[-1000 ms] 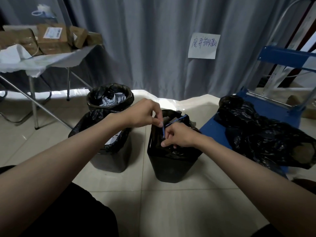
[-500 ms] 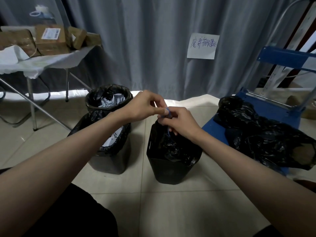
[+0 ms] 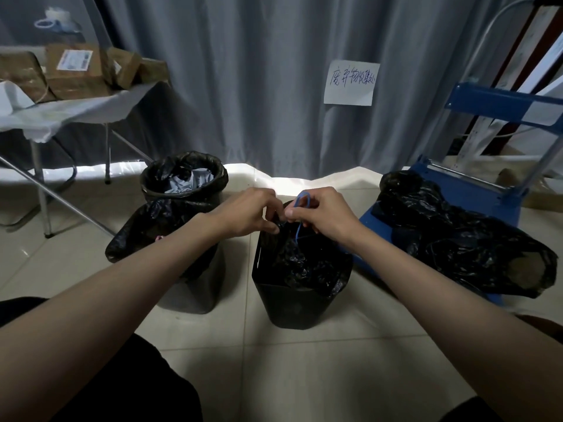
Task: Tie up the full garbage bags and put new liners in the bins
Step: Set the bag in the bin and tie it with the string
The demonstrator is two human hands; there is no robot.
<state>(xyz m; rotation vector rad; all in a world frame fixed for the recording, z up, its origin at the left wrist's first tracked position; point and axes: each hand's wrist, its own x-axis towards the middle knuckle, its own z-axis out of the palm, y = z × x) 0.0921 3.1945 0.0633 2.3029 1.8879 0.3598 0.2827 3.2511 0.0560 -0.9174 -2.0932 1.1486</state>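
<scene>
Square black bin (image 3: 292, 306) on the floor tiles, bag (image 3: 304, 260) inside it gathered to a neck at the top. Left hand (image 3: 243, 213): fingers curled, pinching the bunched neck. Right hand (image 3: 327, 214): fingers pinched on the blue drawstring (image 3: 301, 200), whose loop stands above the knuckles and whose tail runs down into the bag. Round bin (image 3: 185, 236) to the left, liner not yet tied.

Risk, judged: thin string may slip from the pinch or snap under a hard pull; a loosened neck would spread open, and the knot would seat slack.
</scene>
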